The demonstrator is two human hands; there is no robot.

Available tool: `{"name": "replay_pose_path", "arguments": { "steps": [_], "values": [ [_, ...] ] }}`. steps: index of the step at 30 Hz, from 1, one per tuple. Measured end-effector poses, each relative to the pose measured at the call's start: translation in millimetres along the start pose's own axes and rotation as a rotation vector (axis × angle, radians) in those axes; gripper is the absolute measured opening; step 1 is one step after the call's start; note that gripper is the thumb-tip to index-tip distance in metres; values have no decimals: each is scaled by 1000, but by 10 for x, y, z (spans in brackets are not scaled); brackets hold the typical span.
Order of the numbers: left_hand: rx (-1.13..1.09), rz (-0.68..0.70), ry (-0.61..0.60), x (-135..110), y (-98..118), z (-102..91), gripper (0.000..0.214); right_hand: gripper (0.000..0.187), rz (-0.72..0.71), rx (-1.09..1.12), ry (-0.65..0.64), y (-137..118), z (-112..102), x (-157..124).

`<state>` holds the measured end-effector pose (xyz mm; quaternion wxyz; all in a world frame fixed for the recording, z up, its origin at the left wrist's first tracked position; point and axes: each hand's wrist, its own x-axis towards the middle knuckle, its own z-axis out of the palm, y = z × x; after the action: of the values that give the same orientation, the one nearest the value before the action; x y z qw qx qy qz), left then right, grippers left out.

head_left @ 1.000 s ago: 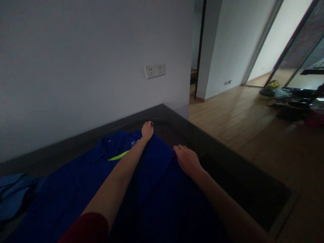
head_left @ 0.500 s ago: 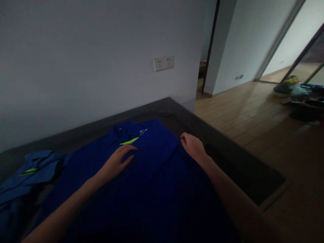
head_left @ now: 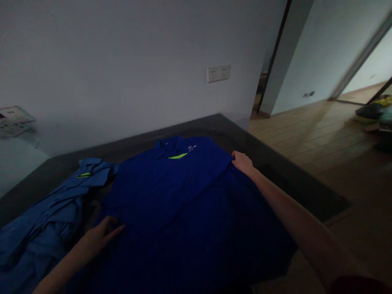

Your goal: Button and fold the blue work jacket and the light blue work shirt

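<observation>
A dark blue polo shirt (head_left: 183,192) with a lime green mark under its collar lies spread on a dark table (head_left: 290,179), collar toward the wall. My right hand (head_left: 243,161) rests on the shirt's right shoulder edge, fingers curled down on the cloth. At the shirt's left side my left hand (head_left: 99,236) lies on the fabric, fingers extended and slightly bent. Whether either hand pinches the cloth is hard to make out in the dim light.
A lighter blue garment (head_left: 52,212) lies crumpled on the table's left. A white wall with a double socket (head_left: 218,73) stands behind. To the right are a wooden floor (head_left: 321,134), a doorway and some bags (head_left: 372,112).
My left hand slid from the collar area back along the shirt to its left side. The right hand stayed on the right shoulder. The view turned left, showing more of the lighter garment.
</observation>
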<state>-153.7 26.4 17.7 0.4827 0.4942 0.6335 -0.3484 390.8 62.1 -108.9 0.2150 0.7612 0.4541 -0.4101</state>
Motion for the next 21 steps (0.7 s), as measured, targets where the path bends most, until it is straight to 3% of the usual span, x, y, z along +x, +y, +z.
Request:
{"name": "replay_pose_path", "arguments": {
  "steps": [4,13,18,21],
  "values": [
    [-76,40,2,-31,216,-22,55,29,-40,5,102,-45,3,7],
    [-78,36,291,222,277,114,66,27,-153,95,248,-17,201,44],
    [-155,40,199,281,264,63,57,27,-238,87,320,22,251,34],
    [-370,-52,200,309,217,-10,47,27,-261,82,348,41,289,25]
  ]
}}
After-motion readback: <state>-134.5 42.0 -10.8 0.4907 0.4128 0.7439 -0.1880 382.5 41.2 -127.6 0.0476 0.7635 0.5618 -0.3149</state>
